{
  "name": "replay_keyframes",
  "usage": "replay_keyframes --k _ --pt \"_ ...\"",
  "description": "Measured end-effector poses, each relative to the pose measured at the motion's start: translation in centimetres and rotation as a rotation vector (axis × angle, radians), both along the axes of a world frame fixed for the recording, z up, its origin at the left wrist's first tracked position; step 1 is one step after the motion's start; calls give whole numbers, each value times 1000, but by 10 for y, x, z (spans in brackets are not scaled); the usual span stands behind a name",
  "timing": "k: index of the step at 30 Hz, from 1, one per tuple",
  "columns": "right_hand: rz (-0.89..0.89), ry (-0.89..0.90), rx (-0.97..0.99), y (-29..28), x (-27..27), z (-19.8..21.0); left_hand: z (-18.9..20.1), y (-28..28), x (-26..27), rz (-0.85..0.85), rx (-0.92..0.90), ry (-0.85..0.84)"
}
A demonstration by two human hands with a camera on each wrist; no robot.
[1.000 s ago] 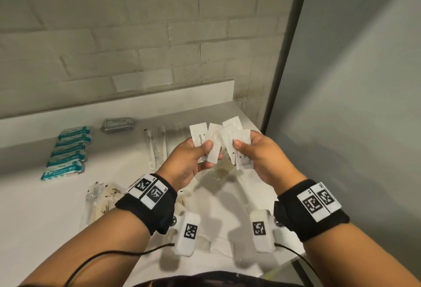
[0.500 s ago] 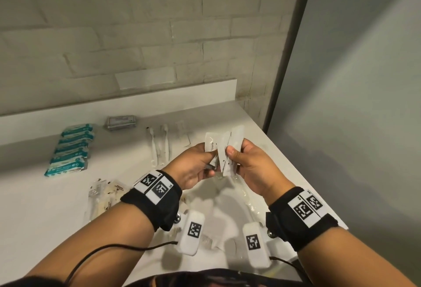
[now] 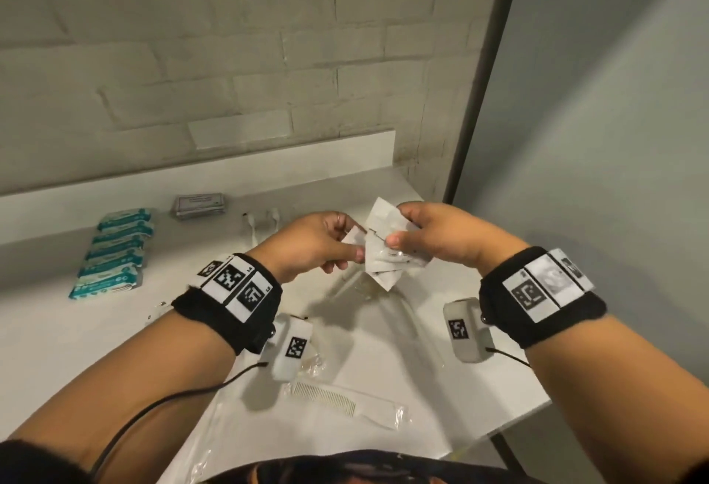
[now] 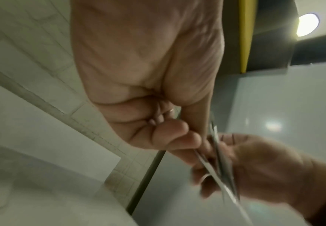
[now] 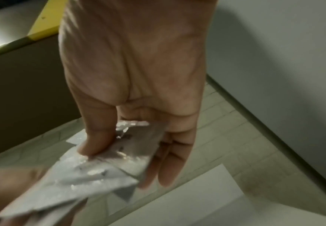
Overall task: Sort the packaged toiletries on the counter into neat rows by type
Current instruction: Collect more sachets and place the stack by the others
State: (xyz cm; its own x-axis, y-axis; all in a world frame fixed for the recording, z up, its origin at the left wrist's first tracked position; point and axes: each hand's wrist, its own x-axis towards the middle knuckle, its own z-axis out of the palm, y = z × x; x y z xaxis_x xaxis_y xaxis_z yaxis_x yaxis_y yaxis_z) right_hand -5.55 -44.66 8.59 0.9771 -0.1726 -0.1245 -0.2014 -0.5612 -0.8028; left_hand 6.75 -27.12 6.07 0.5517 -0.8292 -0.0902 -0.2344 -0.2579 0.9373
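Observation:
Both hands hold a fan of small white sachets point(image 3: 383, 253) above the white counter point(image 3: 76, 337). My left hand point(image 3: 326, 243) pinches the sachets' left edge between thumb and fingers. My right hand point(image 3: 426, 232) grips the bunch from the right, thumb on top. The right wrist view shows the thumb pressing the sachets point(image 5: 107, 165) against the fingers. Seen from the left wrist, the sachets point(image 4: 222, 168) are edge-on between both hands. On the counter lie a row of teal packets point(image 3: 115, 253), a grey packet stack point(image 3: 199, 205), wrapped toothbrushes point(image 3: 261, 220) and a bagged comb point(image 3: 337, 399).
A white brick wall and low backsplash point(image 3: 230, 176) close the counter's back. A grey panel point(image 3: 594, 176) stands along its right side. The counter's front right corner point(image 3: 537, 407) is near my right forearm. Clear plastic wrappers point(image 3: 368, 287) lie under the hands.
The fanned sachets were gathered into a tighter bunch, then turned more flat. Both hands have shifted slightly back and to the right while keeping hold.

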Motion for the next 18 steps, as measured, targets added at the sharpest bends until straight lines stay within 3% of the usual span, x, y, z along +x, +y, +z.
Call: replay_keyframes --k 2,4,7,9,13,16,18 --pt "-12 -48 131 8 4 -7 2 -3 -1 29 -145 143" --pt "-94 -168 384 17 6 -18 1 -2 -4 67 -279 313" --pt "-198 -266 582 32 11 -32 -10 -2 -14 53 -314 417" --pt "-184 -228 592 46 15 -35 -17 -6 -24 51 -297 414" --pt "-72 -133 577 61 17 -37 -17 -16 -34 135 -336 611" --pt "-18 -80 334 61 14 -34 -19 -20 -32 224 -351 667" --pt "-90 -99 123 64 10 -33 -18 -21 -32 311 -373 659"
